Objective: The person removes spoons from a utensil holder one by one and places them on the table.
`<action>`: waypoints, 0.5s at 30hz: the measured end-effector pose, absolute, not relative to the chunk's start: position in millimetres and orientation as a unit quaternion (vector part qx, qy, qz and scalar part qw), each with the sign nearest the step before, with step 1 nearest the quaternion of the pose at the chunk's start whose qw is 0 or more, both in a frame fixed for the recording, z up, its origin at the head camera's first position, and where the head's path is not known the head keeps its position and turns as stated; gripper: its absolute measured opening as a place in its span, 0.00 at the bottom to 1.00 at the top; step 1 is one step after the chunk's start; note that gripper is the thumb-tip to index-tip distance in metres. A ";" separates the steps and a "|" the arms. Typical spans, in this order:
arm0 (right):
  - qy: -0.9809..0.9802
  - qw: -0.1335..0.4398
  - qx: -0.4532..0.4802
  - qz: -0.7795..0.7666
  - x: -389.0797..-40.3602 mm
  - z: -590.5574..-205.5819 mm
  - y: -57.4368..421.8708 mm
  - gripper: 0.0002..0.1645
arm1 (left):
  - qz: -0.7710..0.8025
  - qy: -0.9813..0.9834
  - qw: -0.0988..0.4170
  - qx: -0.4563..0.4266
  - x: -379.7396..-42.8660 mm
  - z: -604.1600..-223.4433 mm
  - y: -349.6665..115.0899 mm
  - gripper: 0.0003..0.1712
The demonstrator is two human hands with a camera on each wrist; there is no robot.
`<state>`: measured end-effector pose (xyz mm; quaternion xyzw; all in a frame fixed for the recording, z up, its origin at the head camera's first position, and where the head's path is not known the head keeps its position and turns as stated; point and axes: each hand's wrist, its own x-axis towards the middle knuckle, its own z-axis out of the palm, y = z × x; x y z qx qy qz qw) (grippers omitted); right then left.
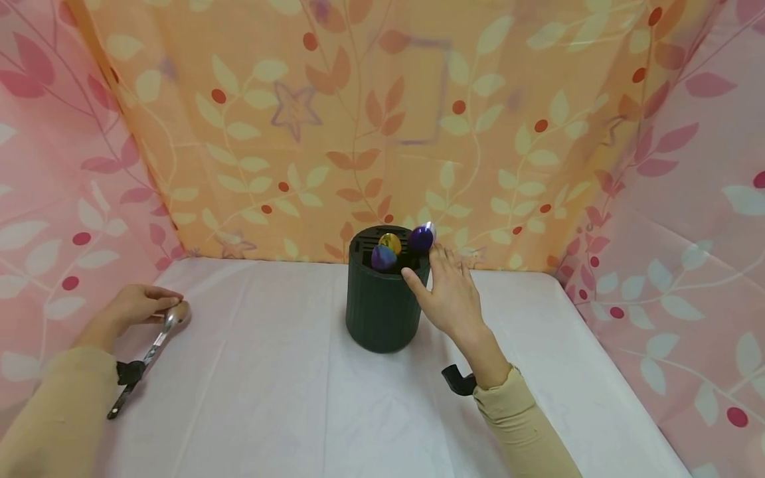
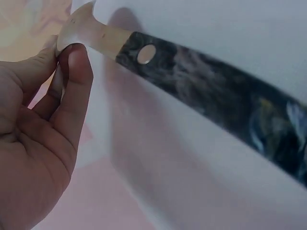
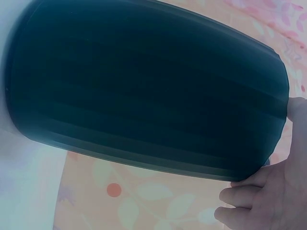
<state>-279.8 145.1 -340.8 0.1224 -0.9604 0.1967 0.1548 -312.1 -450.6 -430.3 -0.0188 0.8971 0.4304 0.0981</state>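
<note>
At the left of the head view, my left hand [image 1: 139, 307] pinches a spoon [image 1: 157, 345] by its bowl end. The handle slants down toward the near left. In the left wrist view, thumb and fingertips meet at the metal bowl [image 2: 79, 26], and the dark marbled handle [image 2: 201, 86] has a round spot near its neck. My right hand [image 1: 451, 299] lies at the right rim of a dark green ribbed utensil holder [image 1: 382, 312], fingers extended and thumb apart. In the right wrist view the fingertips touch the holder's upper edge.
Several shiny utensil heads stick out of the holder's slotted top: a gold one [image 1: 390, 241], a blue-purple one [image 1: 383, 258] and a purple one [image 1: 421, 239]. A white cloth [image 1: 269, 398] covers the table. Patterned curtains [image 1: 251, 133] enclose the back and sides.
</note>
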 end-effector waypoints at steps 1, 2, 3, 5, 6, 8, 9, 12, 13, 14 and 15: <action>-0.960 0.156 0.123 0.197 -279.7 -340.7 145.2 0.59 | 0.431 0.897 0.095 -0.020 -312.4 -432.2 -450.8 0.24; -0.960 0.157 0.123 0.197 -279.6 -340.6 145.3 0.59 | 0.429 0.898 0.092 -0.022 -312.7 -433.8 -450.9 0.24; -0.960 0.157 0.123 0.198 -279.6 -340.5 145.3 0.59 | 0.429 0.899 0.091 -0.023 -313.2 -435.6 -451.3 0.23; -0.959 0.158 0.124 0.199 -279.5 -340.4 145.2 0.59 | 0.423 0.901 0.092 -0.025 -314.0 -439.1 -452.4 0.23; -0.959 0.158 0.124 0.200 -279.5 -340.3 145.2 0.60 | 0.419 0.903 0.092 -0.025 -314.2 -440.7 -452.9 0.23; -0.959 0.158 0.125 0.201 -279.4 -340.4 145.0 0.60 | 0.410 0.907 0.091 -0.026 -313.0 -443.2 -453.5 0.23; -0.958 0.158 0.126 0.202 -279.3 -340.6 144.8 0.60 | 0.406 0.909 0.089 -0.025 -312.2 -444.8 -453.9 0.23; -0.958 0.158 0.127 0.202 -278.6 -340.5 144.8 0.59 | 0.394 0.916 0.076 -0.026 -308.1 -447.3 -452.6 0.22; -0.958 0.158 0.127 0.201 -278.3 -340.5 145.0 0.59 | 0.392 0.917 0.071 -0.027 -306.9 -448.1 -452.0 0.22; -0.958 0.158 0.127 0.201 -278.1 -340.4 145.1 0.59 | 0.391 0.918 0.066 -0.028 -306.1 -449.0 -451.6 0.22; -0.959 0.157 0.126 0.201 -278.0 -340.3 145.3 0.59 | 0.388 0.919 0.059 -0.028 -305.3 -449.2 -450.8 0.21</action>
